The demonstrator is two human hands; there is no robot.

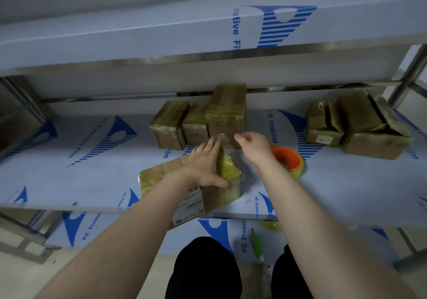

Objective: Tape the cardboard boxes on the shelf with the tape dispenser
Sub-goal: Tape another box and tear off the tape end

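Observation:
A cardboard box (161, 176) partly wrapped in yellowish tape lies at the front edge of the middle shelf (69, 171). My left hand (205, 164) presses flat on its top, fingers straight. My right hand (250, 146) hovers just right of it, fingers curled, pinching the end of a clear tape strip (223, 138) that rises from the box. The orange tape dispenser (287, 157) with its roll rests on the shelf right behind my right wrist.
Three taped boxes (225, 111) stand at the shelf's back centre, and two boxes (374, 125) with open flaps at the right. An upper shelf (161, 30) overhangs. On the lower shelf lie a green pen-like tool (257, 244) and yellow tape scrap (270, 224).

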